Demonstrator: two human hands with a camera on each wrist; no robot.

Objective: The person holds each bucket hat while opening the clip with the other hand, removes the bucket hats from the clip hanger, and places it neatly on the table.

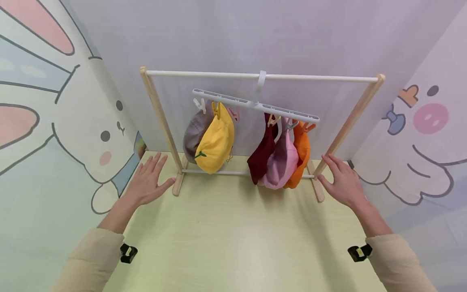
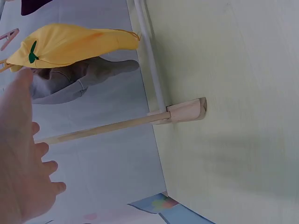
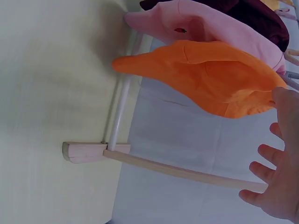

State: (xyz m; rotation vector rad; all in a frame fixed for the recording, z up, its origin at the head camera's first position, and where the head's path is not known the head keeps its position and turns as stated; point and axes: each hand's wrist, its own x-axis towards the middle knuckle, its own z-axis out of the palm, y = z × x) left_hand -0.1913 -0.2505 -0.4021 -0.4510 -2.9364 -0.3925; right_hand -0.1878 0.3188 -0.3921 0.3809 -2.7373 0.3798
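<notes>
My left hand [image 1: 148,181] is spread by the rack's left foot, fingers straight, holding nothing. On the other side my right hand [image 1: 343,181] reaches out with straight fingers beside the right post, also holding nothing. Between them a light grey clip hanger [image 1: 255,105] hangs tilted from the rack's white top bar [image 1: 204,74], lower on the right. Clipped to its left half are a grey hat [image 1: 195,132] and a yellow hat [image 1: 217,142] with a green sprout. Its right half carries a dark red hat [image 1: 261,156], a pink hat [image 1: 282,162] and an orange hat [image 1: 302,154].
The small wooden rack [image 1: 160,109] stands on a pale wood-grain table [image 1: 233,235], against a pale backdrop. Cartoon-printed panels [image 1: 84,121] rise close on both sides. A pink clip [image 1: 233,114] hangs near the yellow hat with no hat plainly in it.
</notes>
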